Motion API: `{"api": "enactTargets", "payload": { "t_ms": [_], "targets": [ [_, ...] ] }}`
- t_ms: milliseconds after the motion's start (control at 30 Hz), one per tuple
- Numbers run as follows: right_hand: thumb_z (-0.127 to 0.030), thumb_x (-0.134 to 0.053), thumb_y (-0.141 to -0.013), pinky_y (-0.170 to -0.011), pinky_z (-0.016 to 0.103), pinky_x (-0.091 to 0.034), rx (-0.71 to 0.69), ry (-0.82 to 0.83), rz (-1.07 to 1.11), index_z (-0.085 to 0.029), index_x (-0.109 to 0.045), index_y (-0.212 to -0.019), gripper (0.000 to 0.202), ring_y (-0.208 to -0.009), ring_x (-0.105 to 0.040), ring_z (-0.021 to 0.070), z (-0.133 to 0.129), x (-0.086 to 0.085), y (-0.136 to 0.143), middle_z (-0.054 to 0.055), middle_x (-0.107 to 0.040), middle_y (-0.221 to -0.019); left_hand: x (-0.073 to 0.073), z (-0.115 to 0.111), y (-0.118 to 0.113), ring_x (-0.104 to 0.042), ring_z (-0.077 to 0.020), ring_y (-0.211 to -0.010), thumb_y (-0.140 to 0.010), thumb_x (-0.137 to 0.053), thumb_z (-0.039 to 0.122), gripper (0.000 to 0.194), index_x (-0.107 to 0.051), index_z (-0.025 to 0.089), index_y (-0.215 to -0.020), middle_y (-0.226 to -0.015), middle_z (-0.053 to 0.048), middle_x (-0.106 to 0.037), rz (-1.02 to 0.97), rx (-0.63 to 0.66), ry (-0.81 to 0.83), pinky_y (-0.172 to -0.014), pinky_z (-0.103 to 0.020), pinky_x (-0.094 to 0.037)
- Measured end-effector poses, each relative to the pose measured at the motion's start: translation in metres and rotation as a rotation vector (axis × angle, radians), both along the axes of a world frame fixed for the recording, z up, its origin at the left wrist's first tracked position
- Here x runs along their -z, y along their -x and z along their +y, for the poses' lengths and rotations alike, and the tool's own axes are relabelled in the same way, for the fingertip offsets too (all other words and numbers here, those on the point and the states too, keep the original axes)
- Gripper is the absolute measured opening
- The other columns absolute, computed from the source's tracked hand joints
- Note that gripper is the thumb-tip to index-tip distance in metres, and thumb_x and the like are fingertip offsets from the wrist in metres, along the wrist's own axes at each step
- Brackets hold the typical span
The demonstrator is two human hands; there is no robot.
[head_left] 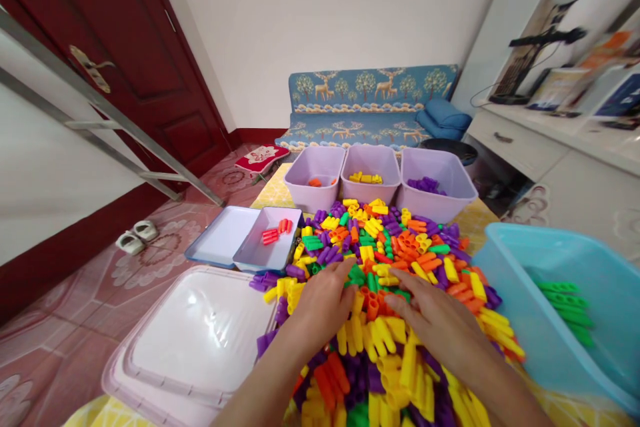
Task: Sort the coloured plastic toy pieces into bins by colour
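A large heap of plastic tube-shaped building pieces in yellow, purple, orange, green and red (370, 340) covers the middle of the table. My left hand (325, 297) rests over the heap, thumb and forefinger apart beside green pieces (357, 274); its other fingers are partly hidden. To the right, my right hand (433, 307) is open over the pile, its fingertips close to a yellow piece (386, 273) and its thumb near orange tubes (373, 308). Neither hand visibly lifts a piece.
Behind the heap stand lilac bins with orange (313, 197), yellow (370, 195) and purple pieces (437, 207). A blue bin (540, 347) at right holds green pieces. Left are a shallow box (257, 257) with red pieces, its lid (220, 233), and stacked clear lids (200, 333).
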State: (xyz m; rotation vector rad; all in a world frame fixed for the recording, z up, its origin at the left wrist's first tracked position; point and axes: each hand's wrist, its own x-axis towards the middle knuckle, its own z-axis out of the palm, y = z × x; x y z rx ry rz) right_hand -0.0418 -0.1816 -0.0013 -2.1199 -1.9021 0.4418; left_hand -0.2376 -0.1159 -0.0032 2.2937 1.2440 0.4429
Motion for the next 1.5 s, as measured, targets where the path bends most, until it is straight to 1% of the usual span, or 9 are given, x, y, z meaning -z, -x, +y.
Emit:
{"api": "enactTargets", "payload": {
  "t_ms": [167, 333, 467, 600, 700, 933, 1133, 1300, 1500],
  "targets": [
    [-0.032, -0.044, -0.090, -0.078, 0.040, -0.049, 0.046, 0.047, -0.137, -0.026, -0.064, -0.114, 0.032, -0.094, -0.068, 0.0283, 0.003, 0.004, -0.021, 0.007, -0.073, -0.104, -0.007, 0.014, -0.007, -0.064, -0.0319, -0.103, -0.085, -0.053, 0.034, 0.045, -0.055, 0.026, -0.129, -0.114, -0.012, -0.064, 0.095, 0.003, -0.043, -0.087, -0.045, -0.051],
    [-0.017, -0.059, -0.074, -0.082, 0.044, -0.048, -0.002, 0.096, -0.242, -0.023, -0.061, -0.122, 0.048, -0.103, -0.064, 0.0344, 0.006, 0.012, -0.024, 0.011, -0.068, -0.115, -0.008, 0.021, -0.010, -0.064, -0.0323, -0.100, -0.073, -0.062, 0.024, 0.056, -0.056, 0.031, -0.128, -0.111, -0.011, -0.065, 0.197, 0.089, -0.033, -0.086, -0.045, -0.050],
    [-0.012, -0.053, -0.074, -0.080, 0.043, -0.049, -0.028, 0.005, -0.093, -0.018, -0.062, -0.118, 0.045, -0.097, -0.065, 0.0322, 0.016, 0.020, -0.012, 0.013, -0.069, -0.108, 0.001, 0.019, -0.013, -0.066, -0.0326, -0.095, -0.071, -0.060, 0.020, 0.059, -0.055, 0.029, -0.130, -0.108, -0.012, -0.065, 0.152, 0.074, -0.035, -0.083, -0.046, -0.052],
    [-0.016, -0.051, -0.076, -0.069, 0.032, -0.052, -0.083, -0.056, 0.453, -0.020, -0.063, -0.103, 0.030, -0.077, -0.067, 0.0214, 0.030, 0.035, 0.003, 0.004, -0.071, -0.083, 0.015, 0.017, -0.015, -0.059, -0.0311, -0.111, -0.072, -0.059, 0.017, 0.061, -0.052, 0.021, -0.133, -0.123, -0.013, -0.061, -0.122, -0.006, 0.024, -0.097, -0.045, -0.046],
    [-0.023, -0.054, -0.077, -0.072, 0.032, -0.053, -0.052, -0.139, 0.722, -0.021, -0.060, -0.107, 0.031, -0.079, -0.067, 0.0195, 0.036, 0.039, 0.017, 0.003, -0.070, -0.089, 0.021, 0.017, -0.014, -0.052, -0.0276, -0.120, -0.074, -0.054, 0.012, 0.059, -0.051, 0.018, -0.132, -0.131, -0.011, -0.056, -0.425, -0.081, 0.121, -0.103, -0.043, -0.042],
    [-0.028, -0.058, -0.076, -0.078, 0.035, -0.055, -0.032, -0.129, 0.954, -0.023, -0.048, -0.120, 0.046, -0.086, -0.067, 0.0195, 0.038, 0.031, 0.036, 0.004, -0.067, -0.102, 0.023, 0.018, -0.005, -0.064, -0.0217, -0.095, -0.074, -0.059, 0.015, 0.056, -0.049, 0.019, -0.129, -0.116, -0.008, -0.064, -0.905, -0.097, 0.594, -0.071, -0.029, -0.057],
    [-0.029, -0.062, -0.074, -0.070, 0.033, -0.055, 0.077, -0.152, 0.914, -0.022, -0.044, -0.107, 0.039, -0.078, -0.066, 0.0174, 0.037, 0.020, 0.039, 0.003, -0.064, -0.099, 0.022, 0.016, -0.006, -0.065, -0.0179, -0.083, -0.079, -0.058, 0.018, 0.049, -0.050, 0.022, -0.127, -0.106, -0.005, -0.066, -0.749, -0.168, 0.379, -0.067, -0.029, -0.057],
    [-0.032, -0.057, -0.080, -0.066, 0.033, -0.054, 0.110, -0.185, 0.781, -0.022, -0.046, -0.110, 0.033, -0.069, -0.065, 0.0172, 0.034, 0.013, 0.033, 0.000, -0.060, -0.084, 0.012, 0.017, 0.001, -0.057, -0.0251, -0.112, -0.081, -0.052, 0.013, 0.044, -0.052, 0.021, -0.125, -0.118, -0.009, -0.062, -0.418, -0.288, -0.056, -0.097, -0.042, -0.045],
    [-0.035, -0.065, -0.078, -0.071, 0.037, -0.057, 0.205, -0.295, 1.097, -0.022, -0.049, -0.120, 0.047, -0.081, -0.070, 0.0213, 0.019, 0.002, 0.016, 0.004, -0.065, -0.094, 0.008, 0.018, 0.015, -0.061, -0.0227, -0.101, -0.083, -0.050, 0.015, 0.032, -0.057, 0.019, -0.114, -0.106, -0.007, -0.065, -0.382, -0.296, -0.051, -0.091, -0.037, -0.045]
  ]
}}
